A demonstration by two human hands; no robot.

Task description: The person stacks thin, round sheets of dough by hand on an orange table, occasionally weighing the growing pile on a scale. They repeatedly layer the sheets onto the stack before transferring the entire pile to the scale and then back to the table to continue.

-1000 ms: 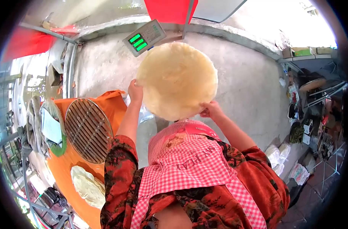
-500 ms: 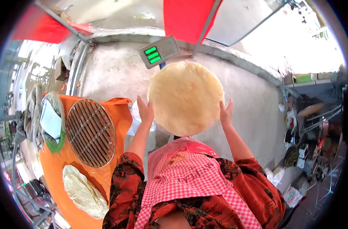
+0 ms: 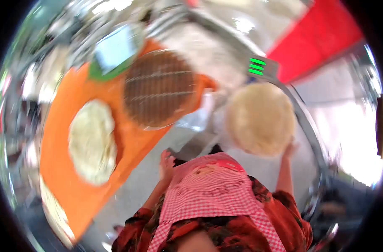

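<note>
A thick round stack of pale flatbread (image 3: 260, 119) rests at the scale, below its grey display (image 3: 265, 68) with green digits. My right hand (image 3: 289, 150) is at the stack's lower right edge, fingers extended; blur hides whether it touches. My left hand (image 3: 166, 164) is away from the bread, beside the red checked apron (image 3: 212, 189). It is blurred, fingers apart, with nothing seen in it. On the orange cloth (image 3: 70, 111), a round slatted rack (image 3: 160, 90) lies at the top, and a folded pale flatbread (image 3: 93, 143) lies lower left.
A light blue rectangular sheet (image 3: 116, 48) lies on a green-edged round thing (image 3: 103, 75) at the upper left. Clear plastic (image 3: 195, 115) hangs by the cloth's right edge. A red panel (image 3: 315, 40) and a grey frame bar (image 3: 309, 122) stand beyond the scale.
The view has swung left, so the bread and scale appear farther right. My left hand has come off the bread's side, down and leftward. My right hand stays near the bread's edge.
</note>
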